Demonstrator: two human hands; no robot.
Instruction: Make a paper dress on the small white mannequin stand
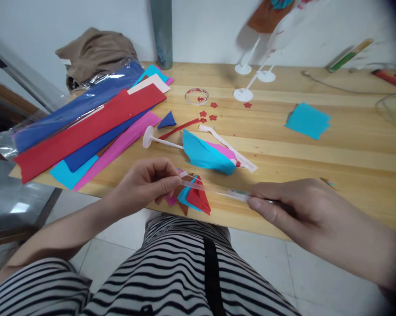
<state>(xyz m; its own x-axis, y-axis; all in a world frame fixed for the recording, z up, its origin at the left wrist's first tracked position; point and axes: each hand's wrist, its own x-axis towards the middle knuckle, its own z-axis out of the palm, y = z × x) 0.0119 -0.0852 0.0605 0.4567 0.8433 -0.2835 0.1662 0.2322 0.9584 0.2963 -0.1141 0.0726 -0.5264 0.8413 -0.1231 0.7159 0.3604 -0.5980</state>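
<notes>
My left hand [155,182] is closed, pinching one end of a clear strip of tape [198,186] between thumb and fingertips. The strip runs across to my right hand [293,210], which grips a thin bladed tool [239,195]; its dark handle is mostly hidden in the palm. Beneath the strip are folded paper pieces [199,197] in red, blue and brown at the table's front edge, partly covered by my left fingers. Just beyond lies a white stick with a round base [148,137], wrapped at its other end in blue paper [206,153] and some pink.
Long coloured paper sheets [92,127] and a plastic-wrapped blue pack [82,98] cover the left. Small red flowers [213,105] lie near a tape roll [197,96]. White stands [243,94] are at the back. Blue paper squares [308,120] sit right, before a cable [336,87].
</notes>
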